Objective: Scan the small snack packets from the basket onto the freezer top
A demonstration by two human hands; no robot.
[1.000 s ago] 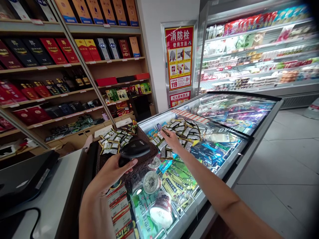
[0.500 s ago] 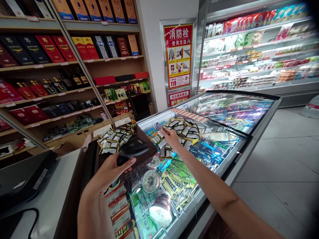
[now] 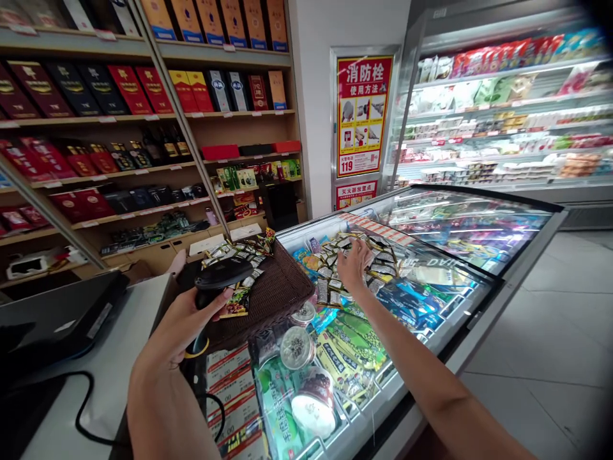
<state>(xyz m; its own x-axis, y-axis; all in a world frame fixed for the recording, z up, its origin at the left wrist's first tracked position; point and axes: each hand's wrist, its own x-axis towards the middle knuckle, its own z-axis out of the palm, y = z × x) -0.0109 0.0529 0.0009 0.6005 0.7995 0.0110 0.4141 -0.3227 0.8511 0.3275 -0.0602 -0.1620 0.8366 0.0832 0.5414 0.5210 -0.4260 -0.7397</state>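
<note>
My left hand [image 3: 191, 326] is wrapped around the handle of a black barcode scanner [image 3: 225, 271], held over the near left part of a brown woven basket [image 3: 285, 291]. Small snack packets [image 3: 258, 259] lie in that basket. On the freezer's glass, to the right of the basket, spreads a pile of similar gold-and-silver packets [image 3: 330, 284]. My right hand [image 3: 354, 265] is over this pile, fingers curved and apart, with no packet visible in it. Its fingertips are near the packets; contact is unclear.
A chest freezer [image 3: 479, 319] with ice cream tubs [image 3: 297, 348] and bagged ices runs under both hands. At left stands a counter [image 3: 115, 358] with a black device [image 3: 62, 313] and a cable. Shelves of boxes [image 3: 220, 153] stand behind; a lit fridge [image 3: 502, 121] is at right.
My right hand has gone from the pile's left edge to over its middle. My left hand has drawn the scanner left and back, uncovering more of the basket. The view has shifted left.
</note>
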